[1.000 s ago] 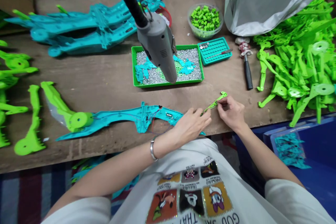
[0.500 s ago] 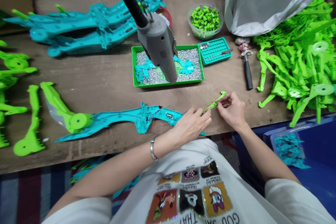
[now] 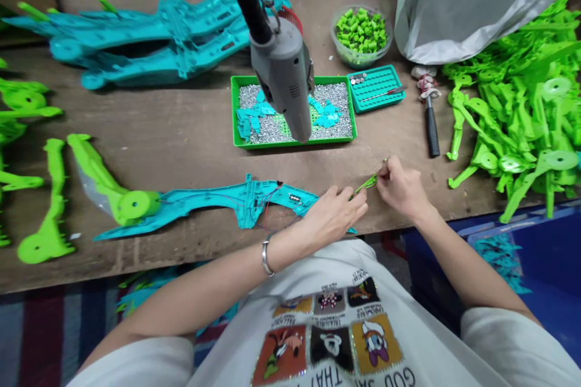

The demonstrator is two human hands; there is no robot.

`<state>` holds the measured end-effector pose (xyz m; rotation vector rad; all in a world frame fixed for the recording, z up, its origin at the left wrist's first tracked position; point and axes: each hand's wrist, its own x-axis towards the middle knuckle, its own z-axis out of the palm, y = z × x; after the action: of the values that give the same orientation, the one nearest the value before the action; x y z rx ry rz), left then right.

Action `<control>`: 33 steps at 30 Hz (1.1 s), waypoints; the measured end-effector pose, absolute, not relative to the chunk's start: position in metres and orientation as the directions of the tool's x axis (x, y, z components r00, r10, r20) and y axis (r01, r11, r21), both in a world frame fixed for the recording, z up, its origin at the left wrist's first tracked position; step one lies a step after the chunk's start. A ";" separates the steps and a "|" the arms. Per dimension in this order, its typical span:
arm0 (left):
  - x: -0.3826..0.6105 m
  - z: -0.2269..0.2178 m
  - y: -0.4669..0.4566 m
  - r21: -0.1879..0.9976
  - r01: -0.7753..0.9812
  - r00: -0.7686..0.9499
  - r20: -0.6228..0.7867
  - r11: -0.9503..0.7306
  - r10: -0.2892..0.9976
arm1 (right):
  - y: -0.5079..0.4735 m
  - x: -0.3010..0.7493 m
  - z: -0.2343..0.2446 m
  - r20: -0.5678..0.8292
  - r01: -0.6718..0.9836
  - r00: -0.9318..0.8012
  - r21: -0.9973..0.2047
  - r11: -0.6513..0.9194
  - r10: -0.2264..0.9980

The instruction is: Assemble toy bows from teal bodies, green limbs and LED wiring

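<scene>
Narrow lime-green plastic piece [image 3: 365, 184] held slantwise between two hands near the front edge of the surface [image 3: 181, 133].
Left hand [image 3: 336, 211] pinches its lower-left end, fingers bent together; right hand [image 3: 402, 190] pinches its upper-right end, covering much of it. Turquoise bow-shaped shell [image 3: 213, 198], with thin wires, runs beneath the left hand; beyond sits a green tray [image 3: 295, 144] of small metal parts.

An assembly workshop is indicated: over a wooden bench [image 3: 181, 133] a grey power tool [image 3: 290, 84] is suspended, loose green plastic parts [image 3: 512, 127] are heaped at the right, small metal pieces [image 3: 271, 131] are kept in a green tray [image 3: 254, 144], and a black-handled tool [image 3: 432, 127] is laid nearby.
</scene>
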<state>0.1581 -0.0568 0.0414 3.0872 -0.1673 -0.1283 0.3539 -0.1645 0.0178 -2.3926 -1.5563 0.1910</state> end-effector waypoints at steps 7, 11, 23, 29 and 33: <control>0.158 0.041 -0.056 0.044 -0.107 0.992 -0.056 -0.993 -0.109 | -0.175 0.335 0.013 0.124 0.838 0.521 -0.263 -0.479 0.844; 0.158 0.040 -0.056 0.043 -0.108 0.993 -0.047 -0.993 -0.110 | -0.189 0.327 0.001 0.178 0.835 0.506 -0.345 -0.428 0.844; 0.158 0.038 -0.055 0.054 -0.106 0.992 -0.064 -0.993 -0.110 | -0.178 0.348 0.010 0.162 0.730 0.574 -0.547 -0.411 0.803; 0.157 0.039 -0.056 0.049 -0.098 0.994 -0.048 -0.994 -0.100 | -0.177 0.353 0.014 0.066 0.648 0.597 -0.627 -0.432 0.799; 0.157 0.039 -0.056 0.055 -0.102 0.993 -0.055 -0.993 -0.105 | -0.179 0.351 0.013 -0.012 0.528 0.640 -0.720 -0.450 0.769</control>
<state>0.1572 -0.0559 0.0392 3.0844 -0.1602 -0.0900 0.3514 -0.1792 0.0130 -2.1586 -1.0051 0.4427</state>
